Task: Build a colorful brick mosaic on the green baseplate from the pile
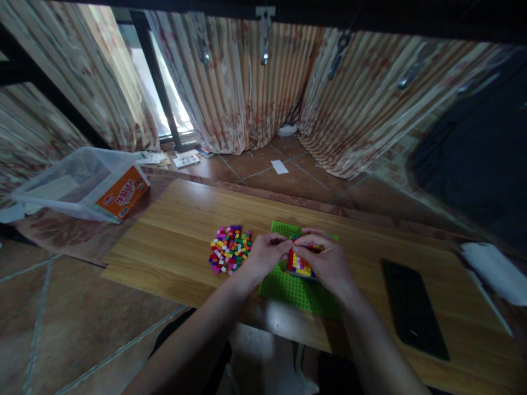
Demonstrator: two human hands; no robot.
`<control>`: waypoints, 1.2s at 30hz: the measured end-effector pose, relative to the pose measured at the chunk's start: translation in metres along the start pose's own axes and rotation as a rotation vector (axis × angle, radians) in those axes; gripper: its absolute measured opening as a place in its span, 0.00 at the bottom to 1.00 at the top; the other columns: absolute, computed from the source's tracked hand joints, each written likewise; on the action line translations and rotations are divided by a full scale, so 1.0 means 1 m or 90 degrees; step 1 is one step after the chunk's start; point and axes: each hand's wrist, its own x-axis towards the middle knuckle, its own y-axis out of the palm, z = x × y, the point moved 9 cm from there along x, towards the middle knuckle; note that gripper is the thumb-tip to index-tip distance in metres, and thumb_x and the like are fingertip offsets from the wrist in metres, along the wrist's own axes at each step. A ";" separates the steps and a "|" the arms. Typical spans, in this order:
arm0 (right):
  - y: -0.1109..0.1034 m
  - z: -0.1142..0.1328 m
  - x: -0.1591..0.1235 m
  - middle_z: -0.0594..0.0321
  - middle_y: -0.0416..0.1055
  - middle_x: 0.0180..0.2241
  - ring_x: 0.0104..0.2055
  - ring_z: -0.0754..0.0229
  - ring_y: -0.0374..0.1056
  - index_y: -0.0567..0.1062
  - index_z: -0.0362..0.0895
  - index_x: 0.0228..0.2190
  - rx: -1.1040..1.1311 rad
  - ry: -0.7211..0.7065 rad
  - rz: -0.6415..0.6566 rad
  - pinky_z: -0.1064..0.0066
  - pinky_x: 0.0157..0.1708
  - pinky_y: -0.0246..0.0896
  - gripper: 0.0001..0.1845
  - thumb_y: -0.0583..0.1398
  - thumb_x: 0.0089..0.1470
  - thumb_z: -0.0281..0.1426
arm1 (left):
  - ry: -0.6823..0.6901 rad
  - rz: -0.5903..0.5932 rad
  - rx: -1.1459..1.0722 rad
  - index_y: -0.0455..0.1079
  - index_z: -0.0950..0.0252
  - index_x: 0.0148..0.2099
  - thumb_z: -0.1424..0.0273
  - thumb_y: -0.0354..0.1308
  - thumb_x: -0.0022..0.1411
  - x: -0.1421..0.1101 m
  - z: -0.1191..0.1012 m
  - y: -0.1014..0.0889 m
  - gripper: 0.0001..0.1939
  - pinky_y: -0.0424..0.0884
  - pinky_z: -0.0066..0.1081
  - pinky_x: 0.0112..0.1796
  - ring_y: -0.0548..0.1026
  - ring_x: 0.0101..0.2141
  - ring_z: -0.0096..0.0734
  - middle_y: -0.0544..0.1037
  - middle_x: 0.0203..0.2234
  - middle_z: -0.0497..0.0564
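On the wooden table lies a green studded baseplate. A block of small coloured bricks, mostly yellow, red, pink and blue, is built up on it. My left hand reaches in from the left with thumb and fingers pinched at the top left of the build. Against it, my right hand has thumb and fingertips closed at the same spot. A small red piece seems to be between the fingertips, but I cannot tell which hand grips it. The hands cover part of the build.
Left of the baseplate is a pile of loose coloured bricks. A dark tablet lies on the wooden table at right, near a white object. A clear plastic bin with an orange label stands beyond the table's left end.
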 end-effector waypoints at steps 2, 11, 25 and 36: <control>0.000 0.000 0.000 0.58 0.74 0.41 0.48 0.50 0.70 0.82 0.49 0.25 0.003 0.001 0.001 0.54 0.51 0.60 0.04 0.67 0.44 0.35 | 0.009 -0.007 -0.006 0.70 0.67 0.25 0.65 0.62 0.51 0.001 0.000 0.000 0.10 0.56 0.25 0.24 0.62 0.20 0.20 0.67 0.16 0.42; 0.002 -0.003 -0.001 0.61 0.75 0.35 0.41 0.53 0.70 0.80 0.50 0.24 -0.011 0.004 0.011 0.58 0.45 0.63 0.04 0.66 0.45 0.36 | 0.019 -0.054 -0.041 0.70 0.67 0.26 0.69 0.61 0.51 0.002 0.002 -0.001 0.06 0.59 0.24 0.23 0.64 0.19 0.20 0.68 0.16 0.43; -0.007 -0.002 0.001 0.61 0.77 0.35 0.39 0.56 0.72 0.81 0.48 0.26 0.080 0.047 -0.012 0.62 0.43 0.65 0.09 0.67 0.44 0.40 | 0.041 -0.043 -0.017 0.70 0.66 0.27 0.66 0.59 0.53 0.003 0.000 -0.003 0.09 0.59 0.25 0.24 0.63 0.20 0.21 0.68 0.17 0.43; -0.040 -0.006 0.002 0.63 0.77 0.27 0.32 0.58 0.70 0.81 0.46 0.27 0.085 0.101 -0.159 0.66 0.35 0.64 0.12 0.67 0.45 0.42 | 0.164 -0.017 0.391 0.76 0.67 0.30 0.73 0.59 0.51 -0.002 -0.056 -0.084 0.05 0.66 0.25 0.31 0.72 0.27 0.27 0.78 0.25 0.49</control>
